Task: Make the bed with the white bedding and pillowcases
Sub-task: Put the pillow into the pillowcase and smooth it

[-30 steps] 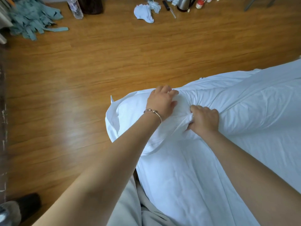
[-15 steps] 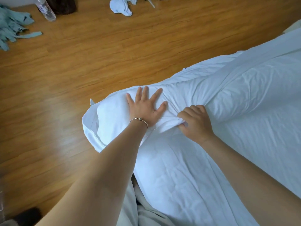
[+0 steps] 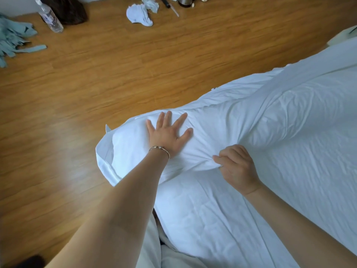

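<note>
Since a second ago my left hand (image 3: 170, 135) has gone from bunching the white bedding (image 3: 289, 132) to lying flat on it, fingers spread.

From the head view, I see that left hand, with a bracelet (image 3: 160, 148) at the wrist, pressing its straight, released fingers (image 3: 181, 118) down on the padded corner of the bedding at the near left end of the bed. Just right of it my right hand (image 3: 238, 167) has its fingers clenched round a gathered fold of the same white cloth. The bedding runs from that corner up to the far right, its edge overhanging the wooden floor (image 3: 96, 84). At the far side of the floor lie a clear plastic bottle (image 3: 49, 16), a crumpled white cloth (image 3: 139, 15) and, far left, some teal fabric strips (image 3: 13, 39).
</note>
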The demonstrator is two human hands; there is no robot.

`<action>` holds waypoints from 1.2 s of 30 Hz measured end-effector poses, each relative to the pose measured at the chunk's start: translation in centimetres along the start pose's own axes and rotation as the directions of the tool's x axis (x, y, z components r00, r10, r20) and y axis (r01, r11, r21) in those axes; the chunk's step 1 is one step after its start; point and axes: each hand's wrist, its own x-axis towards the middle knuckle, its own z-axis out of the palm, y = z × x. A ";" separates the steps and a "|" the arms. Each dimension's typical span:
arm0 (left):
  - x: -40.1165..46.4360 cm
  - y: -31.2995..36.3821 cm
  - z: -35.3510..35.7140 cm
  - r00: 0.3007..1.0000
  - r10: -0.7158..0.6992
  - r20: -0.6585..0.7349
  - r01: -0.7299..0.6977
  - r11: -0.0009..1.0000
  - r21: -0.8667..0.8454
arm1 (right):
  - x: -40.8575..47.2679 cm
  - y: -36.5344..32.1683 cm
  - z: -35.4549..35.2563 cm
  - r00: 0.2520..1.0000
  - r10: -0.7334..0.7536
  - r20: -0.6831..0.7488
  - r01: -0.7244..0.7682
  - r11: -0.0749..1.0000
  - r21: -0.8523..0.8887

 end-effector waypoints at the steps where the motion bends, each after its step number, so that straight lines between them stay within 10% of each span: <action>1: 0.1 0.0 0.0 1.000 -0.002 0.001 0.002 1.000 0.002 | 0.5 0.1 -0.2 1.000 -0.024 0.003 0.024 1.000 -0.005; 9: 0.2 -0.2 0.2 1.000 0.001 -0.015 -0.001 1.000 -0.007 | -0.1 1.0 -1.0 0.986 0.028 0.166 -0.042 0.996 0.084; 17: 0.1 -0.3 0.3 0.999 0.011 -0.037 -0.011 1.000 0.003 | 3.0 -0.2 0.0 0.718 0.337 0.609 -0.402 0.915 -0.033; 30: -1.2 -0.4 1.3 0.995 0.035 -0.094 -0.032 0.999 0.033 | -0.3 -3.2 3.3 0.640 0.549 0.537 -0.601 0.794 -0.095; 36: -1.3 -0.9 1.6 0.989 0.076 -0.126 -0.075 0.997 0.011 | 9.4 -4.4 6.5 0.805 0.588 0.078 -0.592 0.787 0.172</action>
